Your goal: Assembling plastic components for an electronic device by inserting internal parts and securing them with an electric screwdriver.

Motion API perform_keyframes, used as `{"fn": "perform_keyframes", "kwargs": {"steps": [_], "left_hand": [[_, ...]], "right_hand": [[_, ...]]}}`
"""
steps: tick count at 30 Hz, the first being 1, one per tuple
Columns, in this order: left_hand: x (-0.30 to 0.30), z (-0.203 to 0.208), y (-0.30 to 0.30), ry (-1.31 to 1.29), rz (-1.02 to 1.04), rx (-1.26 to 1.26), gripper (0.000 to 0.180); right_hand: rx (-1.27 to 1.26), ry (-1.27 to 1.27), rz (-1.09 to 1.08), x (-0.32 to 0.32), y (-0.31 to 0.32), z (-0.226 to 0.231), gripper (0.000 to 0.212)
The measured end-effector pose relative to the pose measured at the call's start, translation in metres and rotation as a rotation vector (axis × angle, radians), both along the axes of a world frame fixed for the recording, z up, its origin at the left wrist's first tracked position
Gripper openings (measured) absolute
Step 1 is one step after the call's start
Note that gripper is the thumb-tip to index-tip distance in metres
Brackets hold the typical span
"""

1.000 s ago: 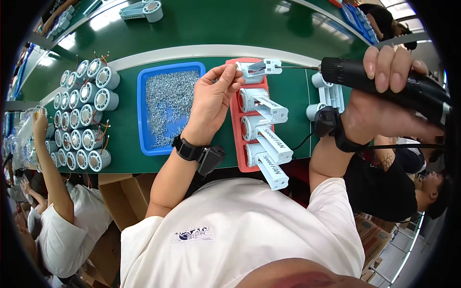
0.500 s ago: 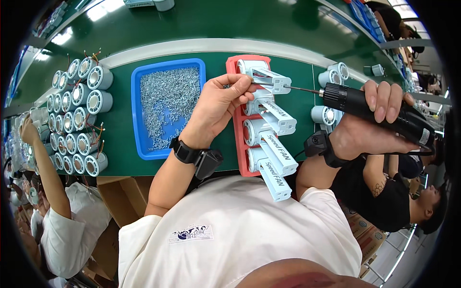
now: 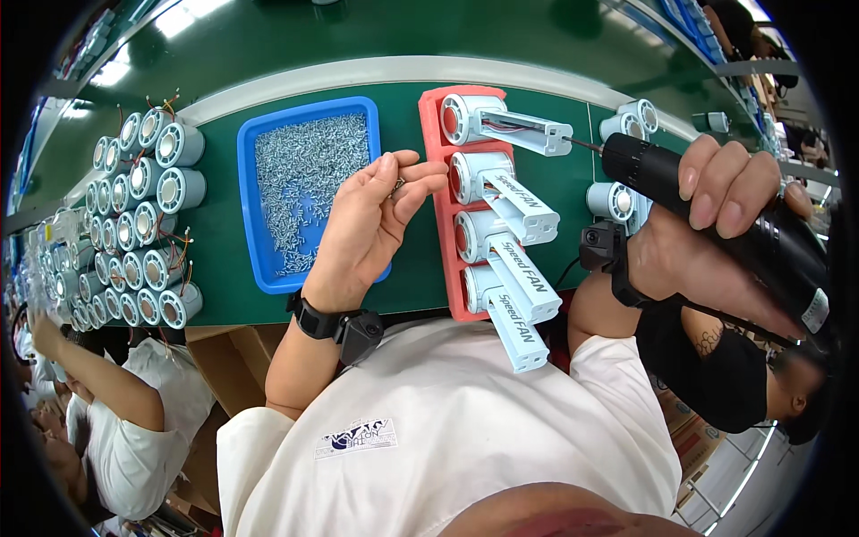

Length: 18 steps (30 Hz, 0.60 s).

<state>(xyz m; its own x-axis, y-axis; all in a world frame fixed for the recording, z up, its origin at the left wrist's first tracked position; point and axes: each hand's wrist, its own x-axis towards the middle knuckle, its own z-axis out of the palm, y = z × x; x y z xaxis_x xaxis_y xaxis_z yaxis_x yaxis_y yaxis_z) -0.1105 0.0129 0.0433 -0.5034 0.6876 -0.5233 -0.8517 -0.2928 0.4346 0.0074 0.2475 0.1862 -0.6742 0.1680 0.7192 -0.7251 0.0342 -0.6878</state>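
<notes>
— What is around you, from the left?
— First, stacked pale-blue cylindrical motor housings (image 3: 179, 190) with thin wires. Next, a blue plastic rectangular tray (image 3: 250, 224) of small silver screws (image 3: 304, 148); your left hand (image 3: 362, 215) covers one near corner. At the right, your right hand (image 3: 723, 192) is near some pale-blue round parts (image 3: 611, 201), partly hidden.
— And what do your hands have?
— Your left one is half curled and keeps a few tiny metal pieces (image 3: 397, 187) at the fingers. Just beside it, four pale-blue plastic fan bodies (image 3: 526, 213) sit in one row in a red block-shaped holder (image 3: 430, 109). Red discs show on their round ends; long handles point rightward. Your right one is wrapped around a black cylindrical screwdriver (image 3: 640, 167), whose thin bit reaches the farthest handle's end.
— Any writing?
— Your white shirt (image 3: 483, 412) has a printed patch (image 3: 356, 438); dark lettering runs along the three nearer handles; the screwdriver carries a pale label (image 3: 814, 311).
</notes>
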Motion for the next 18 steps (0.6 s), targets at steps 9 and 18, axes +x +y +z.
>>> {"fn": "perform_keyframes", "kwargs": {"steps": [9,18], "left_hand": [[-0.007,-0.015,0.01,0.258,-0.098,0.093,0.031],[-0.022,-0.016,0.038,0.183,-0.071,0.119,0.026]], "right_hand": [[-0.024,0.01,0.059,-0.004,0.004,-0.007,0.1],[0.047,0.033,0.164,-0.016,0.008,-0.016,0.095]]}}
